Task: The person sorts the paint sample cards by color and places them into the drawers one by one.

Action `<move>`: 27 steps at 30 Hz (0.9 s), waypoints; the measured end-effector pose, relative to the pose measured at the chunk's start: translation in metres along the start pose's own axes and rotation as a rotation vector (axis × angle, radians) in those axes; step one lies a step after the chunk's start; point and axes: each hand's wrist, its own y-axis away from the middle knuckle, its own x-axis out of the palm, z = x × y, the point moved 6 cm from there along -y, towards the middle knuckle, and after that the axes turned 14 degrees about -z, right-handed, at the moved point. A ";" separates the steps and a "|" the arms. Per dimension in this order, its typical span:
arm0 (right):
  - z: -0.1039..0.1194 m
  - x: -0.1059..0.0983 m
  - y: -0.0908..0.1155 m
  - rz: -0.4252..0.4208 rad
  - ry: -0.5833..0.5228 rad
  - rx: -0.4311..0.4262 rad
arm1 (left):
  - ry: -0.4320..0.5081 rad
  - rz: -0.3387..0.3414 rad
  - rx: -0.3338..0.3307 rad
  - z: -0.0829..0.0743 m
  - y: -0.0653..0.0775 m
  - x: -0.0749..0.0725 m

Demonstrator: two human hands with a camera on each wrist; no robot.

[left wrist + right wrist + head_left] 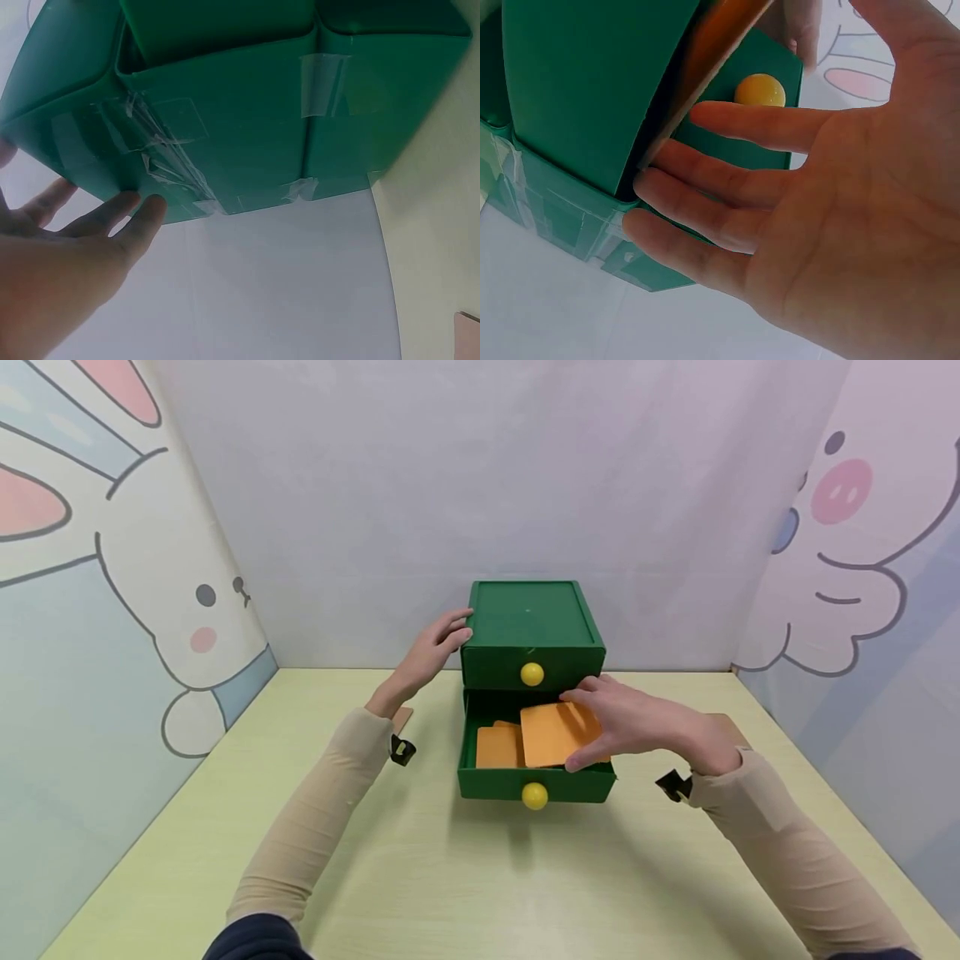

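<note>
**Dark sleeves (258, 937) lowest in frame; right hand (637, 718) holds a card (553, 735) over an open drawer (491, 783)**

The dark sleeves sit at the lower left and lower right of the head view, with beige undersleeves (311, 835) running up from them. The right hand, right of centre, grasps the card: its thumb lies at the near edge and its fingers at the far one, and the right wrist view shows fingertips against it. The left hand (429, 652) grasps nothing; its fingers are spread, tips against the left side of the box (525, 614).

The card, orange, is right of centre, above the right half of the drawer. It looks nearly square, so its long axis cannot be told; its broad face tilts up towards the head camera, the left edge running almost straight up the frame. More orange cards (497, 749) lie at the drawer's left. The drawer points at the camera, its yellow knob (535, 796) foremost; the top drawer (487, 668) is pushed in.

In the left wrist view, clear tape (322, 86) crosses the seams of the box's side. Brown boards (727, 727) lie left and right on the table (450, 893).
</note>
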 end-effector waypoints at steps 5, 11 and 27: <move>0.011 -0.005 0.008 -0.144 -0.020 -0.066 | 0.014 -0.009 0.004 0.021 -0.010 0.002; 0.046 0.007 0.042 -0.262 -0.485 -0.163 | 0.013 -0.022 0.024 0.032 -0.013 0.005; 0.050 0.133 0.066 0.225 -1.308 0.337 | 0.012 -0.033 0.040 0.031 -0.013 0.005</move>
